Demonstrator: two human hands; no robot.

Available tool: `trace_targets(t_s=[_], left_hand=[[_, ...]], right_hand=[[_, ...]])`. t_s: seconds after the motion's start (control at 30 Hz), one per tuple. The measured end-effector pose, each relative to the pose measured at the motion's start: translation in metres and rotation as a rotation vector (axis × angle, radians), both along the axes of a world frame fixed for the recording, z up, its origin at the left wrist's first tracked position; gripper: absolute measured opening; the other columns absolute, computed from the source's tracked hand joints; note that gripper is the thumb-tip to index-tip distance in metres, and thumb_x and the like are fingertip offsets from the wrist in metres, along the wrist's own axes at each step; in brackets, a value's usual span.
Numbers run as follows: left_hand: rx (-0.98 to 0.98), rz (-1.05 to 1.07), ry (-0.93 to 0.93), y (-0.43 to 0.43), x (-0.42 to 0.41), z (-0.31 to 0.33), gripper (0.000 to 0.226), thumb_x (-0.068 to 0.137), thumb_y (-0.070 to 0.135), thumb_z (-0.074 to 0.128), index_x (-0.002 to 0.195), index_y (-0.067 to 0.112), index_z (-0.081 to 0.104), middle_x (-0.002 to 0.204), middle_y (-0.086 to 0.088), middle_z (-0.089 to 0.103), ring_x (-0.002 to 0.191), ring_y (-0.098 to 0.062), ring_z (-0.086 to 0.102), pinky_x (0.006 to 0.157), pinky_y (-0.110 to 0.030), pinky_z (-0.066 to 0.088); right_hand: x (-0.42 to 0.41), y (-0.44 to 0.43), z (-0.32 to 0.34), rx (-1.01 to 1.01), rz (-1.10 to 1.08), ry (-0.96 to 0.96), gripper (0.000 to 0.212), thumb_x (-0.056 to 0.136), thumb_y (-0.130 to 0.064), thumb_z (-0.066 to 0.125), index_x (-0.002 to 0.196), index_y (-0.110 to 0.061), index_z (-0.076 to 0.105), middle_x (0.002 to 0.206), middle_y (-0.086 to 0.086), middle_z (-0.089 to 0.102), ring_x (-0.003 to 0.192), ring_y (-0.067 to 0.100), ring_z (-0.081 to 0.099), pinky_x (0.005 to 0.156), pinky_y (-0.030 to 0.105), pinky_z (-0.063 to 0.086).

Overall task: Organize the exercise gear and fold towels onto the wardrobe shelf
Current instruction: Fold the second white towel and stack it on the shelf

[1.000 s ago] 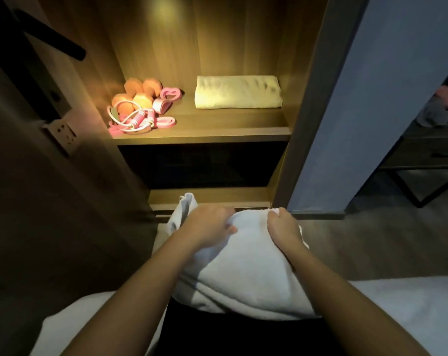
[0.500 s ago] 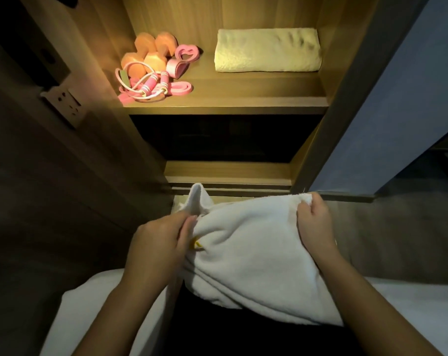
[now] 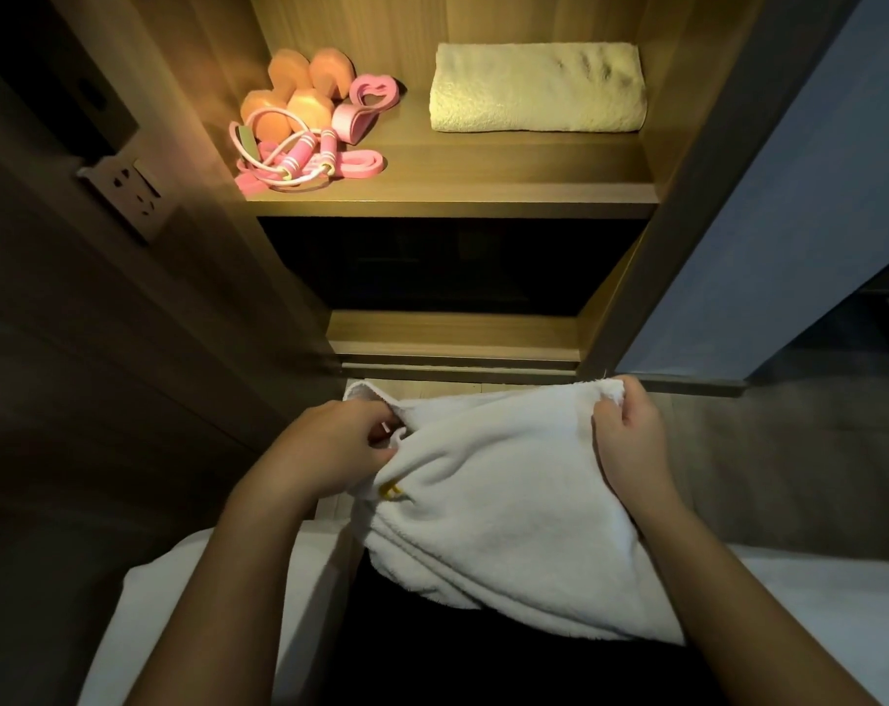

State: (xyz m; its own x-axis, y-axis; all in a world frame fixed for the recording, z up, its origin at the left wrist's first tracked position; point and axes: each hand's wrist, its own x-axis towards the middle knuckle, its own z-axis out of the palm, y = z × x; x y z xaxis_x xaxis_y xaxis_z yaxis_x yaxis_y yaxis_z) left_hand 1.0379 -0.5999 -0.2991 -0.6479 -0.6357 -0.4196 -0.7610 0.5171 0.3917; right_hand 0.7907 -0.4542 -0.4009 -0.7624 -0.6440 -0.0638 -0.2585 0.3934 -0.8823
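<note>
Filling the far view, the wardrobe shelf [image 3: 452, 188] already keeps a folded cream towel [image 3: 536, 89] on its right, leaving the left for pink and orange exercise gear [image 3: 305, 129]. Nearer, a white towel [image 3: 503, 496] lies across the lap, left hand [image 3: 330, 450] and right hand [image 3: 628, 440] each pinching a far corner, likely to square the next fold.

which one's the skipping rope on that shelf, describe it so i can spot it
Look at the lit wardrobe shelf, left end, opposite the folded towel. In front of the orange dumbbells lies the skipping rope: the only thing with a thin looped cord and two pink, white-striped handles.
</note>
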Motion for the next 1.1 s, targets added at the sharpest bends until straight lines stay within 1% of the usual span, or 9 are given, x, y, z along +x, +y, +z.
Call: trace_targets(t_s=[0.13,0.27,0.43,0.5,0.57,0.7,0.83,1.0,1.1], left_hand=[[0.012,-0.055,0.1,-0.002,0.0,-0.006,0.023,0.094,0.034,0.059,0.117,0.038,0.062,0.095,0.017,0.063,0.081,-0.002,0.057,0.067,-0.024,0.049],[-0.078,0.02,0.308,0.006,0.006,-0.017,0.011,0.096,0.027,0.057,0.101,0.032,0.067,0.083,0.013,0.065,0.073,-0.006,0.06,0.068,-0.041,0.055],[-0.235,0.241,0.746,0.024,0.014,-0.024,0.009,0.092,0.021,0.063,0.092,0.027,0.07,0.082,0.018,0.067,0.08,-0.003,0.064,0.064,-0.021,0.051],[-0.303,0.252,0.818,0.025,0.016,-0.019,0.012,0.092,0.019,0.063,0.094,0.028,0.071,0.085,0.02,0.068,0.082,-0.003,0.064,0.066,-0.014,0.048],[-0.349,0.206,0.814,0.016,0.017,-0.003,0.014,0.093,0.017,0.064,0.097,0.029,0.069,0.086,0.019,0.067,0.08,-0.002,0.063,0.067,-0.015,0.049],[-0.477,-0.208,0.664,-0.007,0.016,0.054,0.021,0.093,0.032,0.051,0.099,0.02,0.068,0.093,0.007,0.068,0.08,-0.008,0.063,0.062,-0.033,0.053],[-0.461,-0.627,0.418,-0.017,0.007,0.104,0.005,0.092,0.021,0.064,0.097,0.019,0.066,0.11,0.007,0.06,0.089,-0.01,0.062,0.071,-0.029,0.052],[-0.454,-0.768,-0.175,-0.016,-0.004,0.122,0.015,0.093,0.025,0.054,0.105,0.027,0.063,0.112,0.008,0.054,0.093,-0.009,0.053,0.074,-0.021,0.04],[-0.595,-0.71,-0.328,-0.015,-0.005,0.118,0.018,0.095,0.026,0.052,0.106,0.024,0.066,0.104,0.003,0.061,0.081,-0.01,0.051,0.069,-0.022,0.036]], right_hand=[[-0.001,0.0,-0.001,0.006,-0.009,0.005,0.009,0.099,-0.02,0.044,0.095,-0.023,0.051,0.083,-0.008,0.058,0.079,0.012,0.057,0.059,0.021,0.041],[-0.001,0.0,-0.001,-0.005,-0.016,0.004,0.01,0.099,-0.02,0.043,0.094,-0.023,0.051,0.083,-0.008,0.057,0.079,0.011,0.056,0.059,0.02,0.039],[-0.002,0.0,0.004,-0.052,-0.038,-0.025,0.012,0.098,-0.017,0.043,0.094,-0.017,0.054,0.081,-0.004,0.059,0.078,0.012,0.057,0.058,0.023,0.041],[-0.004,0.001,0.014,-0.146,-0.042,-0.053,0.014,0.096,-0.018,0.042,0.089,-0.019,0.055,0.074,-0.009,0.059,0.07,0.006,0.056,0.054,0.02,0.045],[-0.008,-0.002,0.033,-0.259,-0.024,-0.072,0.015,0.09,-0.023,0.041,0.081,-0.022,0.053,0.067,-0.011,0.057,0.06,-0.001,0.052,0.051,0.015,0.044],[-0.029,-0.013,0.094,-0.424,0.031,-0.049,0.018,0.088,-0.022,0.041,0.074,-0.027,0.053,0.065,-0.014,0.054,0.061,0.002,0.05,0.053,0.019,0.043],[-0.041,-0.016,0.148,-0.515,0.122,0.068,0.017,0.084,-0.02,0.038,0.073,-0.025,0.051,0.069,-0.012,0.053,0.07,0.011,0.05,0.063,0.032,0.042],[-0.025,-0.005,0.178,-0.59,0.252,0.102,0.021,0.082,-0.02,0.038,0.068,-0.031,0.05,0.067,-0.011,0.049,0.066,0.014,0.046,0.059,0.03,0.039],[-0.02,0.001,0.181,-0.58,0.297,0.117,0.016,0.081,-0.02,0.039,0.07,-0.025,0.049,0.066,-0.01,0.05,0.063,0.012,0.046,0.055,0.024,0.04]])
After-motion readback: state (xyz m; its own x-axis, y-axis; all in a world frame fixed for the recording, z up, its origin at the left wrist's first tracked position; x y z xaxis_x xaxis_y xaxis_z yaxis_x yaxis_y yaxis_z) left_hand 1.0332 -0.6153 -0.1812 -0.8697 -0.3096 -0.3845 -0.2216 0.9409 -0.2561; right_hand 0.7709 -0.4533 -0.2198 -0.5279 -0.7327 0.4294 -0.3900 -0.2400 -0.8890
